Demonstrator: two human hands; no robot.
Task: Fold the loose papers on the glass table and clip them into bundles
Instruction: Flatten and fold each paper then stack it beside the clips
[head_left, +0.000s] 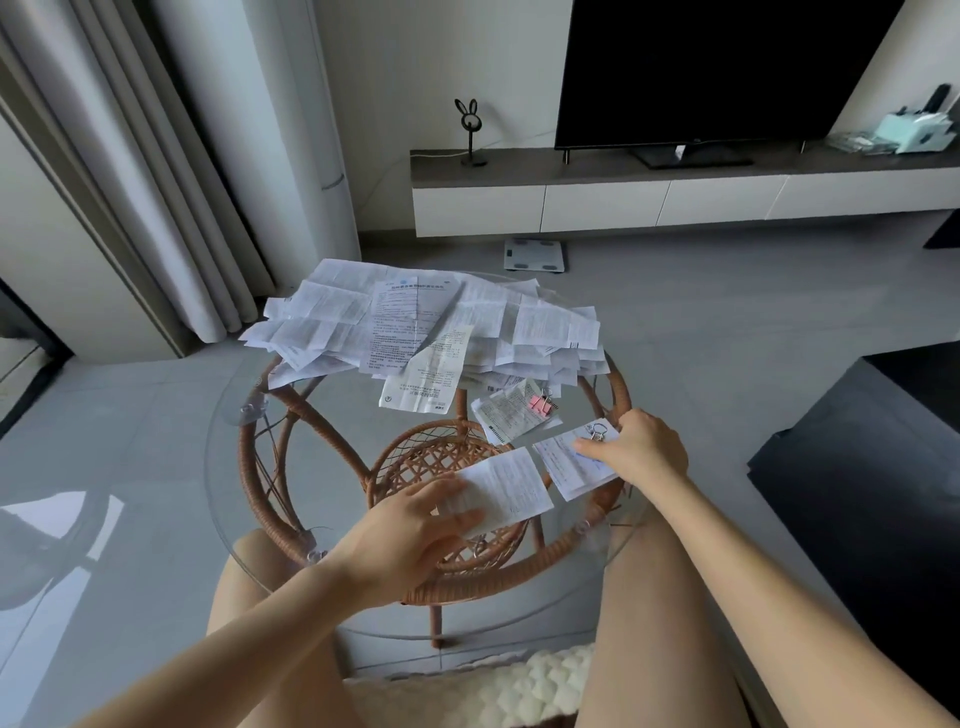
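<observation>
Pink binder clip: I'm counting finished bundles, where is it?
Head view, right of centre on the glass table: the pink binder clip sits on a small paper bundle, between the loose pile and the right hand.

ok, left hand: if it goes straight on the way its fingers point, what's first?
The left hand rests on the near folded paper. Beyond that paper's edge, likely the second folded paper under the right hand, though depth is unclear.
</observation>
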